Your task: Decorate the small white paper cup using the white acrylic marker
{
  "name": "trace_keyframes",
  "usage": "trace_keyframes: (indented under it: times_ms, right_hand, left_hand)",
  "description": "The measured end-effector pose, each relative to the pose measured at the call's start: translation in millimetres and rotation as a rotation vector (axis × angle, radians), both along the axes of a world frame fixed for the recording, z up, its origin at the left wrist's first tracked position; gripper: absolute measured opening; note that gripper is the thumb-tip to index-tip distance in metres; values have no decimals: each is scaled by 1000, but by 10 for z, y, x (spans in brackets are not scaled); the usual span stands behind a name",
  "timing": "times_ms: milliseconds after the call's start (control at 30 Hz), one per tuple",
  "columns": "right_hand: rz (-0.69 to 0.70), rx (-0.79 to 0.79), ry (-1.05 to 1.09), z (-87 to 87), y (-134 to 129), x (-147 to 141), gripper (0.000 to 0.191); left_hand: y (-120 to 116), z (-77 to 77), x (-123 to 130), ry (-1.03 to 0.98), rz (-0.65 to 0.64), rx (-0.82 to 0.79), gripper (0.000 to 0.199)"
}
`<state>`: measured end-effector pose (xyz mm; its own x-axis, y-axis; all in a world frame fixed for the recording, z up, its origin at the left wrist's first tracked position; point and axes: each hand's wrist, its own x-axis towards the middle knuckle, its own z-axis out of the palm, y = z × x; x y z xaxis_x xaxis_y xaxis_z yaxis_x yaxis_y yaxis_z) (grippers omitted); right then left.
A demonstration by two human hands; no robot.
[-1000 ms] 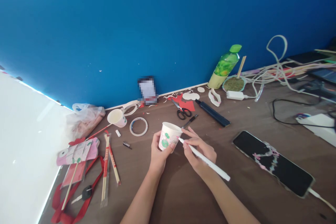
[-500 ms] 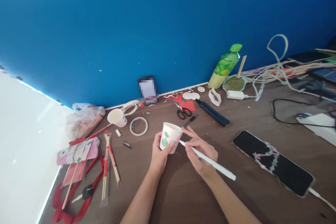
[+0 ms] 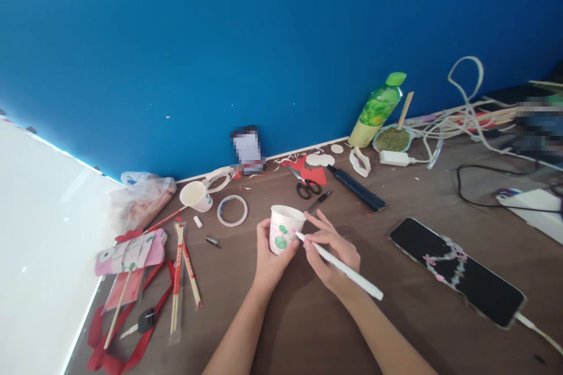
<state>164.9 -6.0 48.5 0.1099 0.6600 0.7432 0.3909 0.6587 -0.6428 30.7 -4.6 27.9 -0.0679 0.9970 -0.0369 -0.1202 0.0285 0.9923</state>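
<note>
A white paper cup (image 3: 281, 228) with green and pink printing is held upright in my left hand (image 3: 273, 258), thumb across its front. My right hand (image 3: 336, 255) grips a white marker pen (image 3: 343, 269), its pink tip at the cup's printed side. Fingers of the right hand also reach the cup's rim. Just behind the cup lie a black pen (image 3: 318, 201) and black-handled scissors (image 3: 308, 187) on red paper (image 3: 315, 174).
A roll of tape (image 3: 233, 211), a second paper cup (image 3: 196, 196) and wrapped chopsticks (image 3: 176, 281) lie left. Rightward are a dark blue marker (image 3: 357, 188), a phone with a bracelet (image 3: 457, 272), a green bottle (image 3: 377, 110) and cables (image 3: 466, 111). A blue wall (image 3: 281, 41) stands behind.
The cup has turned slightly in my left hand, so its green print sits further right. My right hand and the marker have shifted a little left and up along the cup.
</note>
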Motion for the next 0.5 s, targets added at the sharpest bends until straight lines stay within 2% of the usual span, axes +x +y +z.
trace_keyframes:
  times_ms: [167,500]
  right_hand:
    - [26,-26,7,9,-10,1,16]
    - [-13,-14,-1,46,-17,-44,15]
  left_hand:
    - [1,6,27,31,54,6,57]
    - [3,-73,57,75,160,78,64]
